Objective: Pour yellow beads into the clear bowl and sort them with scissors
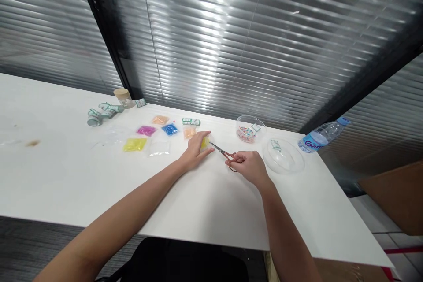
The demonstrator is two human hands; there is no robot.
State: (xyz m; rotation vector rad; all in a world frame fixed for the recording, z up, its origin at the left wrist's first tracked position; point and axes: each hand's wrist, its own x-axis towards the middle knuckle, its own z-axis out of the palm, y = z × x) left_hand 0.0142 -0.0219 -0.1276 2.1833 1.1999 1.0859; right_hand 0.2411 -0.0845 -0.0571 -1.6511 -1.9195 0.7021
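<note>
My right hand is closed on the copper-coloured handles of a pair of scissors, whose blades point left. Their tips are at the edge of a small clear bag of yellow beads. Around that bag my left hand is curved, gripping it between thumb and fingers on the white table. Just behind my left hand lies a bag of orange beads. To its left are a blue bag, a pink bag and another yellow bag.
At the right stand a clear bowl with mixed beads, a clear lid and a water bottle. Green-white rolls and a jar sit back left. Window blinds border the rear table edge.
</note>
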